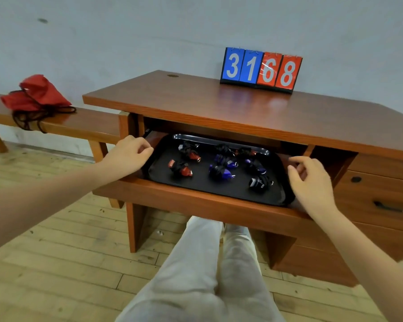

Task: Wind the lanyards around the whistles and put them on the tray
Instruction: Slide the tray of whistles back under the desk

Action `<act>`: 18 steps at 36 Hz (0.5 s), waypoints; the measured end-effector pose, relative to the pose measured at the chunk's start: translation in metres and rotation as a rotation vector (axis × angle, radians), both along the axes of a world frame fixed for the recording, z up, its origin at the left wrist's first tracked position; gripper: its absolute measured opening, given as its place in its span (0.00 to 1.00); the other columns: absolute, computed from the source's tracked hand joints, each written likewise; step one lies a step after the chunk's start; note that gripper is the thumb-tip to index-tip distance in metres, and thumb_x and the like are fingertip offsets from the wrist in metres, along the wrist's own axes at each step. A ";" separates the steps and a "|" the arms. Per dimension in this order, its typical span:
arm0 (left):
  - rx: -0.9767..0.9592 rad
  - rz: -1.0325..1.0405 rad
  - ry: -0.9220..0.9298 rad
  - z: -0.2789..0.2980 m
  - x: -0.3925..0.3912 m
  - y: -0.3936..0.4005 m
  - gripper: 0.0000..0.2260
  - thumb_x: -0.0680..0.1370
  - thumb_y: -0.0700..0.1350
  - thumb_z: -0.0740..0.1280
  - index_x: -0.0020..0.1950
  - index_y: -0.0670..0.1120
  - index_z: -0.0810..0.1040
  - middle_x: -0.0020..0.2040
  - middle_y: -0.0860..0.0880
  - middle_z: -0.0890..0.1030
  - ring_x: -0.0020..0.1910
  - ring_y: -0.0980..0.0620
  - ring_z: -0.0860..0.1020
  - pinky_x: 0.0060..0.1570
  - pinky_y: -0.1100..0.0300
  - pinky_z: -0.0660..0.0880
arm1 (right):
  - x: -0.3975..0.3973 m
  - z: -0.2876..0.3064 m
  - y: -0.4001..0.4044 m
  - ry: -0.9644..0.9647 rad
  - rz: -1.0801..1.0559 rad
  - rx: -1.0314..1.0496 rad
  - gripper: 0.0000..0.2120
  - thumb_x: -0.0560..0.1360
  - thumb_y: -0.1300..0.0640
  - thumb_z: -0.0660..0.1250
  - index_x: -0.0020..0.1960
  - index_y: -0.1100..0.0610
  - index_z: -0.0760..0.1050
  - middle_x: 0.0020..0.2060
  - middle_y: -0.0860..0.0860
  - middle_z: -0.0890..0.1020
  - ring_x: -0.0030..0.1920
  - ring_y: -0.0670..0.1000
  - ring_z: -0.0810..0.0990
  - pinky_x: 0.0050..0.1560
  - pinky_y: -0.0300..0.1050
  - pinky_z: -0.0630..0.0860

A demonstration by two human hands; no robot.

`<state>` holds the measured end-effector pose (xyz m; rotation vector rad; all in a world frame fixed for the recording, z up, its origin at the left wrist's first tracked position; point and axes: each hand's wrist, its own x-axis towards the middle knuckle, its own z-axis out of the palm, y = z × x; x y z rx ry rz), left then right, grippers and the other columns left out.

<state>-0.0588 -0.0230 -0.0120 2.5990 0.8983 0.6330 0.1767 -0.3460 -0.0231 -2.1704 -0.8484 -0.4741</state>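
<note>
A black tray (pixel 219 189) lies in the pulled-out drawer (pixel 196 201) of a wooden desk. On it rest several whistles with black lanyards wound around them: red ones (pixel 181 168) at the left, blue ones (pixel 220 171) in the middle, a black one (pixel 258 182) at the right. My left hand (pixel 128 153) hovers at the tray's left rim, fingers curled and holding nothing. My right hand (pixel 309 180) is beside the tray's right rim, fingers spread and empty. The tray's far edge is partly hidden under the desktop.
A flip scoreboard (pixel 261 69) reading 3168 stands on the desktop (pixel 196 98). A red drawstring bag (pixel 36 96) lies on a wooden bench at the left. Closed drawers (pixel 379 196) are at the right. My legs (pixel 203 270) stretch under the drawer above a wooden floor.
</note>
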 end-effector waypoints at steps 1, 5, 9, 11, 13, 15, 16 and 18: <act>-0.005 -0.019 0.010 0.000 -0.006 -0.003 0.11 0.82 0.50 0.60 0.58 0.47 0.77 0.49 0.51 0.74 0.48 0.53 0.73 0.46 0.59 0.68 | -0.009 0.001 -0.003 -0.014 0.041 0.031 0.09 0.79 0.57 0.63 0.57 0.54 0.77 0.40 0.49 0.74 0.38 0.45 0.73 0.36 0.33 0.66; -0.073 -0.095 0.090 -0.002 -0.029 -0.012 0.09 0.81 0.53 0.61 0.53 0.49 0.76 0.47 0.52 0.78 0.46 0.55 0.75 0.43 0.62 0.71 | -0.039 -0.004 -0.012 -0.064 0.283 0.057 0.05 0.77 0.58 0.65 0.49 0.54 0.79 0.38 0.49 0.77 0.37 0.47 0.75 0.36 0.34 0.70; -0.150 -0.198 0.106 -0.003 -0.042 -0.021 0.07 0.78 0.54 0.65 0.51 0.52 0.77 0.46 0.54 0.78 0.46 0.57 0.76 0.45 0.61 0.74 | -0.049 -0.010 -0.015 -0.122 0.456 0.016 0.03 0.75 0.57 0.68 0.45 0.55 0.80 0.35 0.49 0.76 0.35 0.49 0.74 0.37 0.39 0.70; -0.135 -0.239 0.126 -0.006 -0.045 -0.018 0.08 0.75 0.56 0.68 0.50 0.55 0.76 0.46 0.53 0.76 0.46 0.55 0.76 0.47 0.57 0.75 | -0.048 -0.012 -0.016 -0.148 0.500 -0.039 0.04 0.74 0.54 0.70 0.44 0.53 0.81 0.35 0.48 0.76 0.34 0.49 0.73 0.37 0.43 0.72; -0.103 -0.270 0.143 -0.009 -0.047 -0.014 0.11 0.73 0.57 0.71 0.51 0.57 0.75 0.47 0.53 0.74 0.47 0.55 0.74 0.47 0.58 0.75 | -0.045 -0.012 -0.017 -0.162 0.520 -0.085 0.06 0.72 0.50 0.70 0.43 0.52 0.81 0.35 0.47 0.75 0.34 0.49 0.73 0.36 0.45 0.72; -0.063 -0.289 0.146 -0.011 -0.047 -0.011 0.12 0.71 0.56 0.73 0.51 0.58 0.74 0.47 0.54 0.74 0.47 0.56 0.74 0.47 0.60 0.73 | -0.042 -0.011 -0.017 -0.165 0.532 -0.100 0.09 0.71 0.47 0.71 0.44 0.52 0.81 0.35 0.46 0.75 0.34 0.48 0.73 0.36 0.44 0.72; -0.050 -0.290 0.143 -0.011 -0.046 -0.010 0.13 0.71 0.56 0.73 0.51 0.58 0.74 0.47 0.54 0.74 0.47 0.56 0.74 0.47 0.60 0.73 | -0.041 -0.011 -0.017 -0.167 0.539 -0.106 0.10 0.70 0.46 0.71 0.44 0.52 0.81 0.35 0.46 0.75 0.34 0.48 0.73 0.36 0.43 0.72; -0.050 -0.285 0.135 -0.010 -0.042 -0.010 0.13 0.71 0.56 0.74 0.51 0.57 0.75 0.47 0.54 0.74 0.46 0.55 0.74 0.47 0.59 0.74 | -0.038 -0.012 -0.016 -0.190 0.545 -0.131 0.12 0.70 0.44 0.71 0.46 0.52 0.81 0.35 0.45 0.74 0.35 0.47 0.72 0.36 0.42 0.72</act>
